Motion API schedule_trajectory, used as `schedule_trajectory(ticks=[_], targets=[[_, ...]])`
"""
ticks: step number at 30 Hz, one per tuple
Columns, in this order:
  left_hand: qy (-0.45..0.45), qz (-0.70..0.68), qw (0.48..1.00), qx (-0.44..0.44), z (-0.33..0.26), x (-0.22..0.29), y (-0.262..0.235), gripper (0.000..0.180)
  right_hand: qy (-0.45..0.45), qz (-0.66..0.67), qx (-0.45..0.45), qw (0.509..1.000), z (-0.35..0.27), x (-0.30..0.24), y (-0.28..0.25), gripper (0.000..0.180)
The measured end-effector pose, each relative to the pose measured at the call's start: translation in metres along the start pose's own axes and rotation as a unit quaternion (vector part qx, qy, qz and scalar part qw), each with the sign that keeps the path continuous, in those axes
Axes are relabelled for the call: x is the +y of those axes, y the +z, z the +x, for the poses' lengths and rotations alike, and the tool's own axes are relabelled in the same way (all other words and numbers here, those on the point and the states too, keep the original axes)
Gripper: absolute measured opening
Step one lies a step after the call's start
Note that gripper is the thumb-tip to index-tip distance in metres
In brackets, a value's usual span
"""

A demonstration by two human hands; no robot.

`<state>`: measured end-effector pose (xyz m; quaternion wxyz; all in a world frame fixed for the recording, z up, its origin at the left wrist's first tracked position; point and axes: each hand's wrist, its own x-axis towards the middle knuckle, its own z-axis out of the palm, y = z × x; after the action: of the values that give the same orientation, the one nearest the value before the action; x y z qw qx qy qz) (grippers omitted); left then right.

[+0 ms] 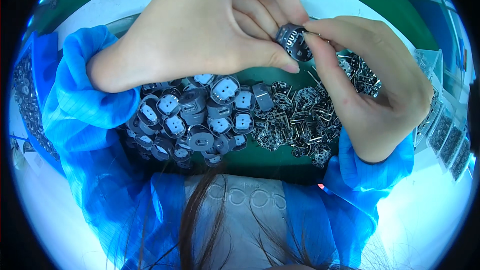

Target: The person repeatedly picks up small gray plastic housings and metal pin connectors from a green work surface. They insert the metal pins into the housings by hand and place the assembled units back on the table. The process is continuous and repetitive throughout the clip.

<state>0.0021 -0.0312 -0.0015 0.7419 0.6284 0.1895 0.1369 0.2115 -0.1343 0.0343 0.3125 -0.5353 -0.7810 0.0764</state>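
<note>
Gripping with left hand (215, 30) near 12 o'clock, left thumb (277, 59) opposite curled fingers (255, 12), left wrist (107, 72) toward 10 | pinching with right hand (400, 77) toward 2, right thumb (322, 57) to forefinger (345, 31), right wrist (375, 142) toward 3

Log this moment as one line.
left hand: holds dark round housing | right hand: pinches thin metal piece at housing's edge | left pile: grey housings | right pile: metal-pinned parts

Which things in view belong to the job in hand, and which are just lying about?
Likely in the job:
Dark cylindrical housing, in the left hand
Thin shiny metal piece, at the right hand's fingertips
Grey cylindrical housings, piled
Silvery pronged metal parts, heaped

Apparently lying about:
Blue plastic bin, left
Clear plastic trays, right
</note>
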Motion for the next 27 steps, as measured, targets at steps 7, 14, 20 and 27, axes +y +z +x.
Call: schedule_trajectory(ticks=[7,14,20,27], targets=[[-0.035,0.068,0.994,0.075,-0.008,0.006,0.019,0.028,-0.034,-0.005,0.011,0.999,-0.005,-0.002,0.003,0.025],[-0.022,-0.071,0.997,-0.037,-0.004,0.018,-0.003,0.026,-0.012,0.064,-0.037,0.997,0.008,0.0,-0.01,0.027],[-0.037,-0.026,0.999,-0.007,0.014,0.013,0.013,0.029,-0.02,-0.043,-0.011,0.999,-0.005,0.01,-0.004,0.029],[-0.045,0.096,0.99,0.095,-0.002,0.032,0.014,0.032,0.09,0.038,-0.045,0.994,-0.001,0.0,0.003,0.029]])
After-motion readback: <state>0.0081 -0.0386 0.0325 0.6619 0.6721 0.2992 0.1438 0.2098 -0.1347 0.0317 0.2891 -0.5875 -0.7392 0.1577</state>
